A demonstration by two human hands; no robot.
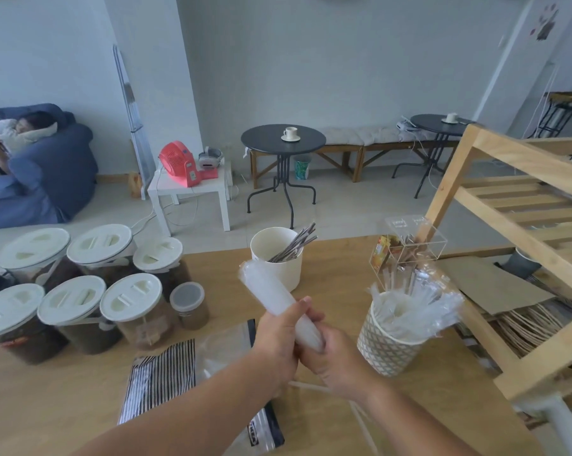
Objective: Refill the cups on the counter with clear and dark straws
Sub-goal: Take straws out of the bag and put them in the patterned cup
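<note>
From the head view, the only one I have, both hands are closed around one bundle of clear straws (271, 291) above the middle of the wooden counter (222, 291). The left hand (278, 337) wraps the bundle's lower half, thumb lying up along it. The right hand (335, 360) grips the bottom end from the near right. The bundle tilts up and away to the left, and its top end sits in front of the white cup (289, 274). That cup holds only a few dark straws (296, 241), leaning right.

Just right of the hands stands the patterned cup (386, 347), where wrapped clear straws (419, 301) fan out to the right. I judge the clear refill is the step in hand, with the bundle gathered and squared but not yet in a cup. The next move calls for swinging it right, ends down, into the patterned cup. That cup looks crowded, so the bundle needs a clean gap, and the cup could tip.

A striped bag (161, 376) lies flat on the near counter and probably holds the dark stock. A clear zip bag (227, 353) lies beside it.

The dark strip (256, 431) on the zip bag appears to read IKEA. Print on the acrylic box (409, 248) and the lidded jars (80, 291) is too small to read.
</note>
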